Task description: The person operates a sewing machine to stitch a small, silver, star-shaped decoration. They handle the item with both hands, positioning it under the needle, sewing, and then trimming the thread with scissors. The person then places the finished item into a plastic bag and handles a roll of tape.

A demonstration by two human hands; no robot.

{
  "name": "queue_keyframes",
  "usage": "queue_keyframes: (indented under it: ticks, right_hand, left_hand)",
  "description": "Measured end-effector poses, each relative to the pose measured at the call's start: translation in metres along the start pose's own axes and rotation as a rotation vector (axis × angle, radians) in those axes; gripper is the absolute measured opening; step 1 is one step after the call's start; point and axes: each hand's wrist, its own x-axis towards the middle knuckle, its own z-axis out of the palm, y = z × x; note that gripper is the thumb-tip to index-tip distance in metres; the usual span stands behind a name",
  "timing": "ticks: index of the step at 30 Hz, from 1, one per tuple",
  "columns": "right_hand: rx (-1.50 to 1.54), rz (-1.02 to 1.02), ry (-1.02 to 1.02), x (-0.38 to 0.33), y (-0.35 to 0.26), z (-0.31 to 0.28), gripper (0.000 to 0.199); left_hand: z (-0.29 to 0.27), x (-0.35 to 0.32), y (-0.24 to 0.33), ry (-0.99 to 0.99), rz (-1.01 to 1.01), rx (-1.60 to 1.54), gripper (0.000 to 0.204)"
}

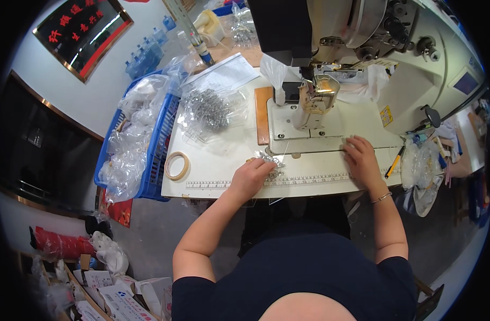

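At the table's front edge, my left hand (250,178) has its fingers drawn together over a small heap of small silvery metal pieces (276,170); their exact kind is too small to tell. My right hand (361,160) rests on the white tabletop right of the heap, fingers loosely apart and holding nothing. Its fingertips lie by the front edge of the sewing machine's bed plate (333,143). Ahead of both hands stands the sewing machine (318,99), its post and needle area above the plate. A larger pile of similar silvery pieces (207,109) lies on clear plastic to the left.
A printed ruler strip (309,179) runs along the front edge. A tape roll (176,166) lies at the left corner, beside a blue basket (162,136) of plastic bags. A yellow-black pen (394,163) and a hanging plastic bag (421,166) are at the right.
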Motion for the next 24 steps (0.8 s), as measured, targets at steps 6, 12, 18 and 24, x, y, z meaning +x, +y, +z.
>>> queue_keyframes:
  ticks: [6, 12, 18, 24]
  right_hand:
    - [0.506, -0.178, -0.169, 0.019, -0.076, 0.053, 0.031]
    - [0.34, -0.369, -0.375, 0.049, -0.083, 0.068, 0.012]
    - [0.394, -0.199, -0.421, 0.064, -0.092, 0.073, 0.009]
    - [0.496, 0.032, -0.322, 0.058, -0.086, 0.074, 0.012]
  left_hand:
    - [-0.005, 0.006, 0.002, -0.011, -0.237, -0.239, 0.014]
    - [-0.004, 0.005, 0.0, -0.011, -0.216, -0.207, 0.013]
    - [-0.004, 0.002, 0.007, 0.058, -0.055, -0.043, 0.017]
    - [-0.002, 0.004, 0.007, 0.021, -0.294, -0.191, 0.02]
